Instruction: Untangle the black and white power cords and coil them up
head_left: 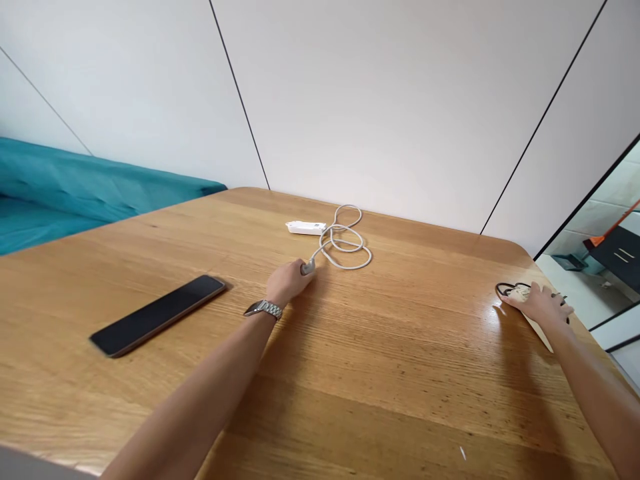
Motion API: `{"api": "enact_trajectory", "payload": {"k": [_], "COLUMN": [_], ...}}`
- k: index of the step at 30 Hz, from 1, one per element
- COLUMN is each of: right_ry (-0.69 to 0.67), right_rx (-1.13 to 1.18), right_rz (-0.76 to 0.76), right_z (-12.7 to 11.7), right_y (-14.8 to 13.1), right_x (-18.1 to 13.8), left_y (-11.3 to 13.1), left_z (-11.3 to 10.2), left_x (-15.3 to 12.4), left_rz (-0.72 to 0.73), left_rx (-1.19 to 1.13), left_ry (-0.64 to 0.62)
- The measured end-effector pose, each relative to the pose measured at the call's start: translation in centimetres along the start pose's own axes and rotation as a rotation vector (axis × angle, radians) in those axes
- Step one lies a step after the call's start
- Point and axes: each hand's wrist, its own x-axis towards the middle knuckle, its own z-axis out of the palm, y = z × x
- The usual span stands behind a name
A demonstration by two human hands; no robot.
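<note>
My left hand (289,281), with a metal watch (263,309) on the wrist, is closed around the plug end of a white cable (344,245) on the wooden table (350,373). The cable lies in loose loops and runs to a white charger block (305,227) farther back. My right hand (540,303) rests with fingers spread on a pale flat item with a black cord (507,289) at the table's right edge.
A black phone (159,313) lies face up on the left side of the table. A teal couch (75,190) stands behind the table at left. White wall panels rise behind; a glass partition is at far right.
</note>
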Motion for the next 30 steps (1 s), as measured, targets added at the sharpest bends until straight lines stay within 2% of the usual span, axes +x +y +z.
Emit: {"api": "enact_trajectory", "payload": {"k": [1,3,5,7,9,11,13,15,17,18,19,20,22,24,26,28,30], "right_ry": [0.006,0.029,0.031,0.018,-0.016,-0.003,0.011,-0.144,-0.452,-0.590,-0.660,-0.638,-0.380,-0.060,0.133,0.173,0.073], "right_rx": [0.009,0.086,0.247,0.477,0.698,0.893,1.065,1.244,1.430,1.515,1.586,1.636,1.626,1.454,1.218,1.043,1.004], "right_rz": [-0.005,-0.143,-0.321,-0.442,-0.552,-0.660,-0.699,-0.738,-0.759,-0.742,-0.699,-0.640,-0.561,-0.604,-0.690,-0.745,-0.840], "right_z": [-0.9,-2.7,-4.5,-6.1,-7.8,-9.5,-10.9,-11.7,-11.8,-11.7,-11.7,-11.7,-12.2,-13.2,-14.3,-14.9,-14.6], "right_y": [-1.1,-3.7,-6.7,-9.7,-12.7,-15.4,-17.5,-18.9,-19.5,-19.6,-19.5,-19.3,-18.7,-18.1,-17.7,-17.8,-18.4], "right_x": [-0.8,-2.7,-4.9,-7.6,-10.6,-13.3,-15.2,-16.0,-16.1,-16.1,-16.2,-16.4,-17.3,-18.6,-20.0,-21.2,-22.0], "left_y": [0.4,2.2,4.6,7.1,9.3,11.0,12.1,12.9,13.5,13.9,14.4,15.0,16.3,17.4,18.0,17.8,17.0], "left_z": [-0.5,-2.1,-4.6,-7.5,-10.1,-11.8,-12.4,-12.2,-11.4,-10.8,-10.2,-9.6,-8.6,-8.0,-8.3,-9.2,-10.5], "left_x": [-0.1,-0.9,-2.5,-4.6,-7.1,-9.4,-11.3,-12.5,-13.2,-13.4,-13.5,-13.6,-13.9,-14.3,-15.0,-15.9,-16.6], "left_rz": [0.031,0.149,0.350,0.579,0.744,0.863,0.968,1.018,0.966,0.893,0.787,0.658,0.381,0.179,0.080,0.027,0.011], "left_rx": [-0.071,-0.266,-0.486,-0.669,-0.815,-0.993,-1.220,-1.472,-1.721,-1.850,-1.980,-2.103,-2.291,-2.372,-2.381,-2.389,-2.393], "left_ry": [0.056,0.223,0.404,0.493,0.486,0.407,0.263,0.118,0.036,0.022,0.021,0.015,-0.064,-0.250,-0.453,-0.561,-0.589]}}
